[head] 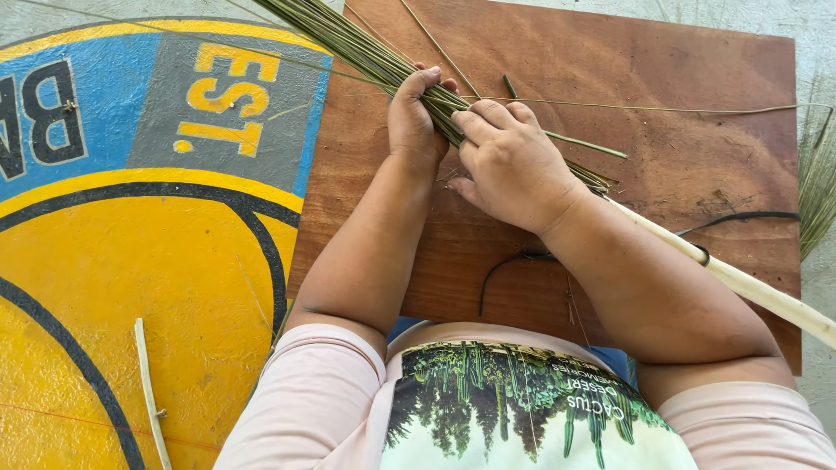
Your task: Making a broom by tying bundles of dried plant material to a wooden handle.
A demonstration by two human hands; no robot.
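**A:** Starting nearest the bottom of the frame, we've got a thin pale stick (150, 392) lying by itself on the yellow part of the painted sign (104, 261) at lower left. Nothing's touching it. A bit further up, a black cord (514, 261) curls across the wooden board (697, 113) just under the forearms.

**B:** Yep. Then the pale pole (740, 280) runs in from the right edge toward mid-frame, and the bundle of green stalks (366, 52) sits on its end, fanning off toward the top left. So the whole thing lies diagonally over the board.

**A:** Hands next. Our left hand (414, 117) is curled fully around the bundle, thumb side up, clamped tight. Our right hand (512, 165) is closed over the spot where the stalks meet the pole, fingers (488, 117) folded down across them.

**B:** Handling-wise, we'd say it looks light. The stalks are thin, dry and springy, stiff one by one but loose as a bunch, so they'll probably splay or slide out unless they're squeezed hard. Single ones could snap.

**A:** Agreed. The best place to hold it looks like right at the neck, where the stalks bunch against the pole. The pole looks rigid and smooth, maybe a bit slippery.

**B:** Farthest out, a few stray stalks (610, 106) lie loose on the board, with another green tuft (819, 191) at the right edge.
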